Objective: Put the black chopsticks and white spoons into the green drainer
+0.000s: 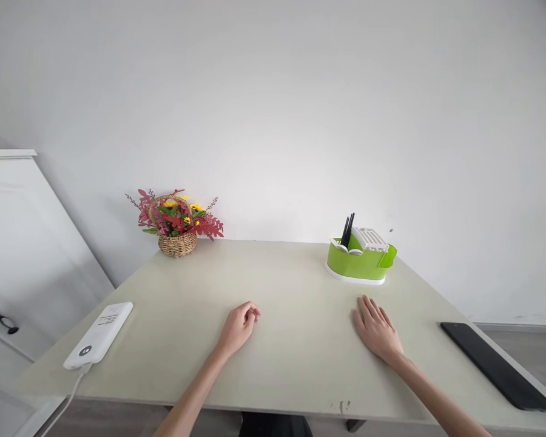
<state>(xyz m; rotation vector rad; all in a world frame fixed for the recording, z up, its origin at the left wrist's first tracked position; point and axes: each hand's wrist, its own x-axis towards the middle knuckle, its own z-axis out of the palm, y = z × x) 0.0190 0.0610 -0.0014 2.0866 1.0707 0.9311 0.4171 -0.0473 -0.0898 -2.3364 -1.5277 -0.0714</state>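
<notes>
My left hand [240, 329] rests on its side on the table, fingers curled into a loose fist with nothing visible in it. Palm down and flat, my right hand [377, 328] lies on the tabletop with its fingers stretched out. Just beyond those fingertips, not touching them, stands a green utensil holder [352, 264] with a white base and a white slotted rack [370, 238]. Black chopsticks [347, 230] poke up from its left part, beside white spoon-like pieces [355, 251] at the rim.
The pale table [273, 273] meets a white wall at the back. A wicker basket [177, 245] of artificial flowers stands back left. A white power bank [101, 334] with a cable [68, 400] lies left; a black phone-like slab [495, 364] lies right. A white cabinet [31, 243] adjoins the left.
</notes>
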